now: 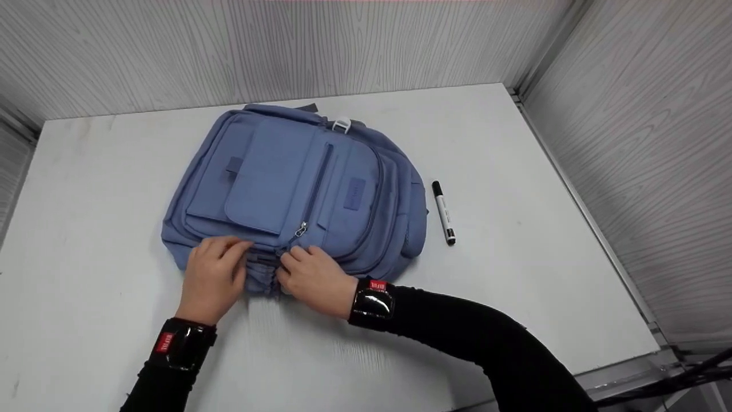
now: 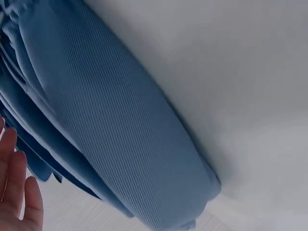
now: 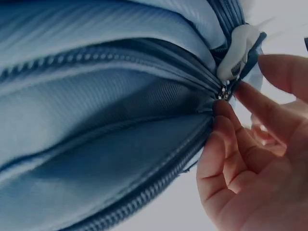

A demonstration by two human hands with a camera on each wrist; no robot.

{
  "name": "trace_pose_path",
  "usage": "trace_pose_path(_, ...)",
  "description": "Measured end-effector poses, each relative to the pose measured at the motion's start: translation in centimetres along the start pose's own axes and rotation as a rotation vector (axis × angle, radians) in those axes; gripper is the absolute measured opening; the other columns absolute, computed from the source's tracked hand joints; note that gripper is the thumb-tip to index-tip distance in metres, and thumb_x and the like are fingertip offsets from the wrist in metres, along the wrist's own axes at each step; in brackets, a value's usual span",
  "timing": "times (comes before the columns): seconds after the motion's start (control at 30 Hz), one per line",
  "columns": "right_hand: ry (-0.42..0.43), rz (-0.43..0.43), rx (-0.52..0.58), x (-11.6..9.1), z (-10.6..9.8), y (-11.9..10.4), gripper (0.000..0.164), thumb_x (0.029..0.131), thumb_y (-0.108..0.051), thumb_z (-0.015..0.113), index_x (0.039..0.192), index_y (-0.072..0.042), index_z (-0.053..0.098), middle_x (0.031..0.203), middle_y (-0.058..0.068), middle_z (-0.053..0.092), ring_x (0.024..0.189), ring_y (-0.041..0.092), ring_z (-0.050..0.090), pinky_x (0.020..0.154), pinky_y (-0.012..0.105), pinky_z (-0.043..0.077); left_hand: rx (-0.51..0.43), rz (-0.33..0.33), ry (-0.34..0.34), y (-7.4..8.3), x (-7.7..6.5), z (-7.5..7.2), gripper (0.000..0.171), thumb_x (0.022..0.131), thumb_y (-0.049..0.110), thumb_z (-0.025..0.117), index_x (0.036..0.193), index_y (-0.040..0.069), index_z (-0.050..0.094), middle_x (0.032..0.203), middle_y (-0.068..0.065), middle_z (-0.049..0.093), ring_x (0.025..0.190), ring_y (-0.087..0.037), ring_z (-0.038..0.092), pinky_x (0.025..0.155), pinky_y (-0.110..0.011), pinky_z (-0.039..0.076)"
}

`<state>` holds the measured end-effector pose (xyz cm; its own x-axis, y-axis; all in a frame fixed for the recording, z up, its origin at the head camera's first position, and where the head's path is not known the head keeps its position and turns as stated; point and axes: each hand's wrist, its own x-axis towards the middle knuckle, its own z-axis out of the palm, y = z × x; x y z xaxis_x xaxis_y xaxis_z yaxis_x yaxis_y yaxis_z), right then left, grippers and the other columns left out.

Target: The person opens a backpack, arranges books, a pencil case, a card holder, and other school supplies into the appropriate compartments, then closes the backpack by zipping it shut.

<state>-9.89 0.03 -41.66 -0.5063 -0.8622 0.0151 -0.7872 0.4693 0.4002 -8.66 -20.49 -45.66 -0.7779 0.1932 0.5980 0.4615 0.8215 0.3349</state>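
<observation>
A blue backpack (image 1: 274, 177) lies on its back on the white table, its front panel up. My right hand (image 1: 314, 280) is at its near side, and in the right wrist view the fingertips pinch the backpack's zipper (image 3: 224, 91) at its metal slider. Beside those fingers shows a white plastic fitting (image 3: 238, 50). An opened compartment (image 3: 101, 101) gapes between rows of zipper teeth. Along the same side, my left hand (image 1: 214, 272) touches the edge with its fingertips, thumb apart from the index finger. In the left wrist view, loosely bent fingers (image 2: 17, 183) appear next to the fabric.
A black-and-white marker (image 1: 444, 213) lies to the right of the backpack. The white table (image 1: 514, 240) is bounded by wood-grain panels (image 1: 366, 46) at the back and right. Dark cables (image 1: 675, 383) run past the lower right corner.
</observation>
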Motion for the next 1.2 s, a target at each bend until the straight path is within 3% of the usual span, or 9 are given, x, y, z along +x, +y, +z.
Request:
trace_pose_path(0.17, 0.065, 0.053, 0.013, 0.4, 0.0, -0.6, 0.018, 0.097, -0.027, 0.056, 0.103, -0.02, 0.072, 0.101, -0.006, 0.069, 0.088, 0.01, 0.061, 0.065, 0.021, 0.051, 0.076, 0.054, -0.014, -0.6, 0.6, 0.5, 0.03, 0.079, -0.007, 0.072, 0.107, 0.003, 0.071, 0.11, -0.021, 0.065, 0.1, -0.041, 0.062, 0.082, -0.056, 0.049)
trace_pose_path(0.3, 0.1, 0.103, 0.004, 0.9, 0.0, -1.0, 0.02, 0.095, -0.023, 0.057, 0.105, -0.016, 0.074, 0.097, -0.006, 0.071, 0.084, 0.01, 0.062, 0.06, 0.021, 0.051, 0.097, 0.079, -0.007, -0.8, 0.7, 0.9, 0.032, 0.074, -0.007, 0.077, 0.104, 0.001, 0.071, 0.107, -0.023, 0.065, 0.098, -0.042, 0.063, 0.082, -0.055, 0.051)
trace_pose_path(0.53, 0.049, 0.158, 0.049, 1.5, -0.3, -1.3, 0.015, 0.091, -0.018, 0.061, 0.093, -0.015, 0.076, 0.088, -0.003, 0.072, 0.078, 0.011, 0.063, 0.058, 0.021, 0.055, 0.101, 0.077, 0.012, -0.6, 0.9, 1.7, 0.029, 0.073, -0.005, 0.078, 0.101, -0.001, 0.07, 0.1, -0.021, 0.066, 0.091, -0.04, 0.065, 0.08, -0.053, 0.053)
trace_pose_path(0.73, 0.035, 0.209, 0.11, 1.9, -0.6, -1.3, 0.014, 0.09, -0.022, 0.065, 0.083, -0.016, 0.076, 0.08, -0.002, 0.072, 0.072, 0.01, 0.065, 0.057, 0.022, 0.057, 0.147, 0.14, 0.057, -0.6, 1.3, 2.0, 0.019, 0.077, -0.006, 0.073, 0.094, -0.001, 0.07, 0.093, -0.017, 0.068, 0.086, -0.036, 0.066, 0.077, -0.05, 0.054)
trace_pose_path(0.97, 0.064, 0.155, 0.099, 1.4, -0.2, -1.2, 0.014, 0.086, -0.013, 0.065, 0.075, -0.018, 0.071, 0.072, -0.005, 0.069, 0.064, 0.009, 0.064, 0.053, 0.022, 0.055, 0.185, 0.194, 0.068, -0.6, 1.7, 2.0, 0.008, 0.082, -0.003, 0.067, 0.089, -0.003, 0.071, 0.086, -0.016, 0.068, 0.08, -0.034, 0.065, 0.073, -0.049, 0.054)
trace_pose_path(1.2, 0.145, 0.055, -0.005, 0.0, -0.4, 0.0, 0.015, 0.089, -0.013, 0.061, 0.075, -0.018, 0.065, 0.069, -0.008, 0.065, 0.059, 0.005, 0.062, 0.05, 0.021, 0.052, 0.204, 0.234, 0.066, -0.7, 1.8, 2.1, 0.006, 0.081, -0.006, 0.065, 0.085, -0.006, 0.069, 0.083, -0.017, 0.066, 0.077, -0.033, 0.065, 0.069, -0.046, 0.054)
